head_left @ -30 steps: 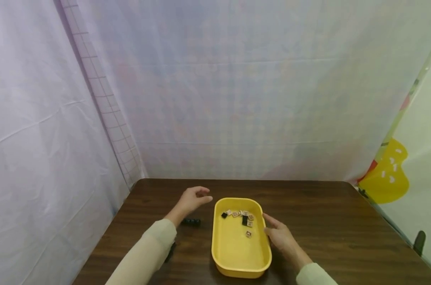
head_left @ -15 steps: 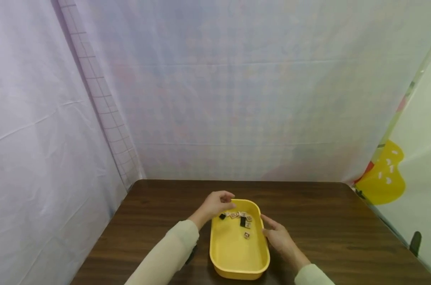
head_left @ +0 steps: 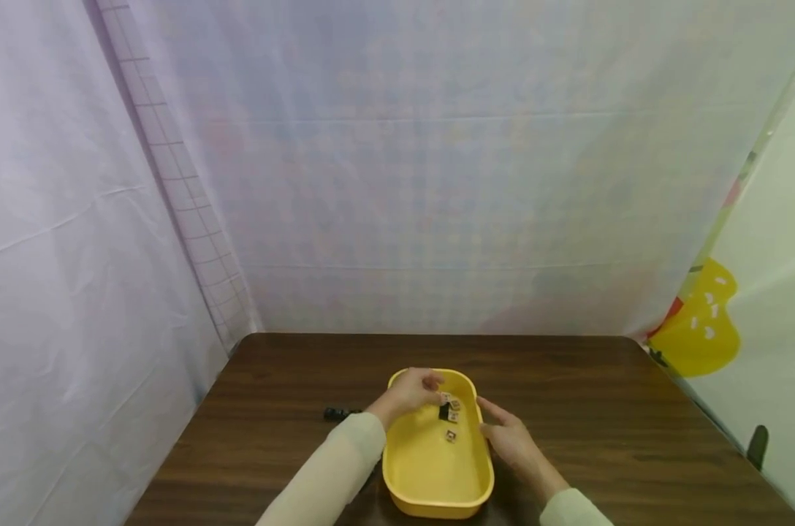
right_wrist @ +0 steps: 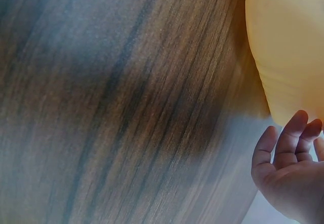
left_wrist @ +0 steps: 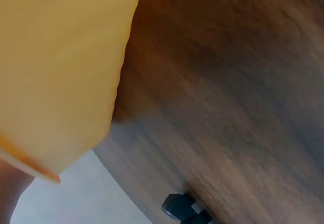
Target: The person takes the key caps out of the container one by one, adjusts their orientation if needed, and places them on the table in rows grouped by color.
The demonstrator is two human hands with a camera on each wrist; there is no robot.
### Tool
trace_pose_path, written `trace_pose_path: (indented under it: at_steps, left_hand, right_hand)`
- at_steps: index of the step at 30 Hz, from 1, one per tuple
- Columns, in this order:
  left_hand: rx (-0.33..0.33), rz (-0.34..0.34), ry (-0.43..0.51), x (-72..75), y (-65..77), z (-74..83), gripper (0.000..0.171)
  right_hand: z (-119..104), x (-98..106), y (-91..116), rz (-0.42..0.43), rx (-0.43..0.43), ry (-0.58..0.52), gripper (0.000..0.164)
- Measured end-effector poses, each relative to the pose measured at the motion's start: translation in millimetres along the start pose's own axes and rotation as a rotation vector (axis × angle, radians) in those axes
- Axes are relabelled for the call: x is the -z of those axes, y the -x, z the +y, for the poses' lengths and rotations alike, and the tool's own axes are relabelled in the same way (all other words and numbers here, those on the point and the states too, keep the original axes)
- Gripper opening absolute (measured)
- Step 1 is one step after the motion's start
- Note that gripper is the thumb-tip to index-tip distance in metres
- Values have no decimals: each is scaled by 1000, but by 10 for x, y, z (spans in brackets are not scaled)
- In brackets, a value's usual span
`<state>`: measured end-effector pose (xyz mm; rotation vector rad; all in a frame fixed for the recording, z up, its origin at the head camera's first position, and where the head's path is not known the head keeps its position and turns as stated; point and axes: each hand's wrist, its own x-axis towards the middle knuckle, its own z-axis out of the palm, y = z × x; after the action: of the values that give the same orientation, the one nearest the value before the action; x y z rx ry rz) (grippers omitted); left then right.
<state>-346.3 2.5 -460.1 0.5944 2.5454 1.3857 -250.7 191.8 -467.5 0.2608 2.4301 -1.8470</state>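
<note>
The left hand is inside the far end of the tray, over its left side, fingers bent and thumb reaching to the tiles; whether it pinches 1, I cannot tell. The right hand is at the tray's right side — fingers loosely extended along the outer wall, thumb up by the rim.

The tray, yellow and long, lies lengthwise on the dark wood table, toward its near edge. The tiles bunch at the tray's far end, pale printed faces beside a black patch; 1 tile sits apart from the bunch, nearer the middle. To the left of the tray, on the table, is a black strip near the left sleeve. A pale curtain hangs behind the table.
</note>
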Motion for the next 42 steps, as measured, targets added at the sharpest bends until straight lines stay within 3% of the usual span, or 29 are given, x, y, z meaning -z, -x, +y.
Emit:
trace_pose_path:
  at_steps: [16, 24, 34, 42]
  left_hand:
    - [80, -54, -145, -123, 7, -15, 26]
    - [87, -108, -238, -132, 13, -53, 16]
    - [43, -105, -332, -169, -8, -77, 13]
    - [44, -102, -308, -167, 8, -74, 13]
  right_hand:
    - [-6, -10, 21, 22, 51, 0, 53]
    - [-11, -30, 27, 29, 63, -7, 52]
    - [-11, -22, 15, 22, 52, -4, 51]
    - [-10, -28, 11, 20, 45, -23, 52]
